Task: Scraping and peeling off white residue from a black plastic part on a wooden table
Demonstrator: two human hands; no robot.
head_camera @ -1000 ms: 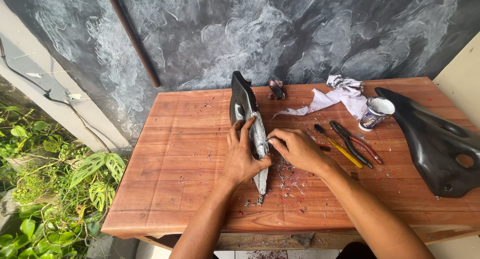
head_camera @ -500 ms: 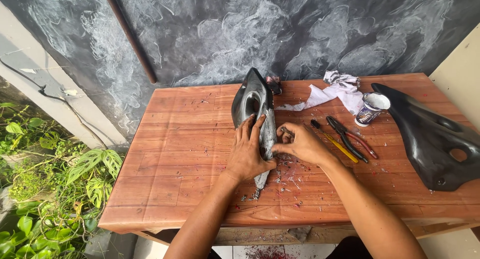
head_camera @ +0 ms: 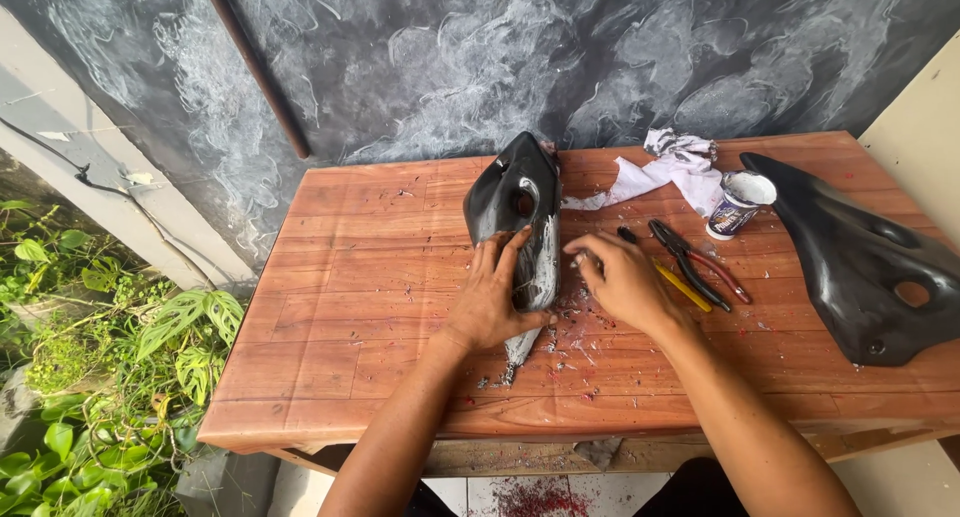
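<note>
We are looking down on a wooden table (head_camera: 340, 307) and right at its middle lies a black plastic fairing panel (head_camera: 520, 212), long and narrow. Its long axis runs from the far edge of the table toward us, the broad end with the cut-out hole pointing away at the dark wall (head_camera: 480, 57), the thin pointed tip aimed at the near edge. One flank of the panel looks scuffed pale grey.

Our left hand (head_camera: 492, 302) lies flat on the panel's near half, palm down, fingers spread and stretched along the panel, thumb hooked under its lower edge beside the tip. The forearm comes up from the bottom of the view at a slant. Our right hand (head_camera: 622, 280) sits just beside the panel on its right, knuckles up, fingers curled in and pressed together against the scuffed flank; whether they pinch something we cannot tell, the back of the hand hides it. Pale scrapings and flecks (head_camera: 575, 352) litter the wood under both hands.

Farther right we have pliers with red handles (head_camera: 695, 262), a yellow-handled tool (head_camera: 680, 285) just beside them, a small open tin (head_camera: 738, 203), and a crumpled white rag (head_camera: 672, 167). At the table's right end rests a second black fairing panel (head_camera: 860, 257), well apart from our hands. Green plants (head_camera: 90, 377) grow off to the left.
</note>
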